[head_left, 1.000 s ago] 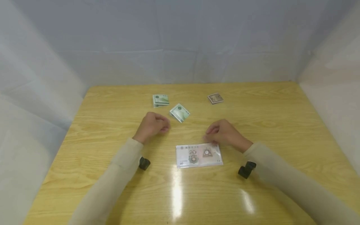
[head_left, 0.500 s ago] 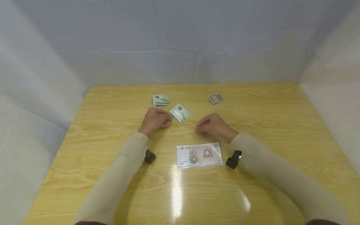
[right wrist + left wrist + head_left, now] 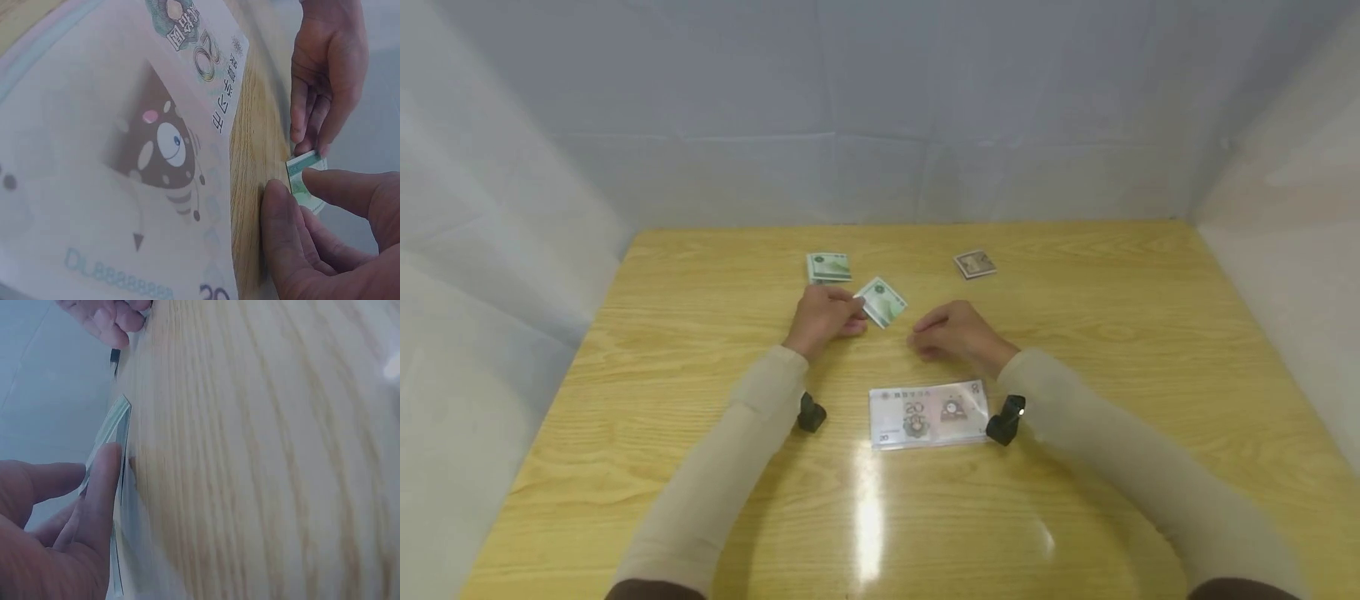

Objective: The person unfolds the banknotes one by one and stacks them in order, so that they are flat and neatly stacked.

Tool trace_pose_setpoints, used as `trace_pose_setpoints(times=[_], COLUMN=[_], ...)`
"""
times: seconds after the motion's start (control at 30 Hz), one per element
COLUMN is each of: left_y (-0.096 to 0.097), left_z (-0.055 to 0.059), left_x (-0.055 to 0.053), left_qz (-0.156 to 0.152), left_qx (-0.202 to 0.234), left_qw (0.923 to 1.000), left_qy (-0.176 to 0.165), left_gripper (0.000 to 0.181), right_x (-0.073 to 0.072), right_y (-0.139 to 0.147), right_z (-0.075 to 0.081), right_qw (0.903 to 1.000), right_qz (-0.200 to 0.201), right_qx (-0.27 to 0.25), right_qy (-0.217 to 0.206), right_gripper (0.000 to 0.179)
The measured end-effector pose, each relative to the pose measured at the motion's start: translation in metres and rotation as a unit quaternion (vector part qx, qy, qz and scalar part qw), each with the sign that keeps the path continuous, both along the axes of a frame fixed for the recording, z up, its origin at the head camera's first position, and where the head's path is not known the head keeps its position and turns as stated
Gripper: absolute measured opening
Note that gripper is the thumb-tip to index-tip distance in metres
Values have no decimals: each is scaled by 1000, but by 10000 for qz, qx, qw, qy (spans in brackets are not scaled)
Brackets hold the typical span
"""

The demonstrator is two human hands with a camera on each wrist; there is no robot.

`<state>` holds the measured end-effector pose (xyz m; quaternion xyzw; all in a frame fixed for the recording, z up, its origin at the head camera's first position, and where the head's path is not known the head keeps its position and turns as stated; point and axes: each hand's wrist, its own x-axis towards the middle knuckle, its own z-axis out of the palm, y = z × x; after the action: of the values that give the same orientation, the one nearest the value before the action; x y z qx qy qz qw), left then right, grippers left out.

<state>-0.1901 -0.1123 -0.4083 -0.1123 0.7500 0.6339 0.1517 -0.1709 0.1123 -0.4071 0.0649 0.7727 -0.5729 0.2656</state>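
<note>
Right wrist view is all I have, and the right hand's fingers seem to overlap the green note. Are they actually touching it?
Observer: No, the head view shows a gap between the right hand and the folded green note.
Operator: Is that the only green one on the table?
Observer: No, a second folded green note lies just beyond the left hand.
Operator: And past the right hand, toward the far edge?
Observer: A folded brown note lies there.
</note>
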Motion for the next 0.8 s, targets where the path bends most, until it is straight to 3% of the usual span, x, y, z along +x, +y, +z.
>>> trace_pose_setpoints(times=[0.17, 0.43, 0.8], left_y=[4, 8, 15], left_z=[1, 0, -3], left_x=[0, 3, 12], left_qz=[15, -137, -355], left_qx=[69, 212, 478], left_qw=[10000, 9995, 9978], left_qy=[-1, -188, -277], left_gripper=[28, 26, 27], right_x=[-4, -12, -22], right_y=[-4, -5, -3], right_z=[-1, -2, 4], right_qw=[9999, 9976, 9968], right_qz=[-120, -648, -785], right_qx=[36, -211, -75], right_qy=[-10, 103, -130], right_gripper=[29, 27, 25])
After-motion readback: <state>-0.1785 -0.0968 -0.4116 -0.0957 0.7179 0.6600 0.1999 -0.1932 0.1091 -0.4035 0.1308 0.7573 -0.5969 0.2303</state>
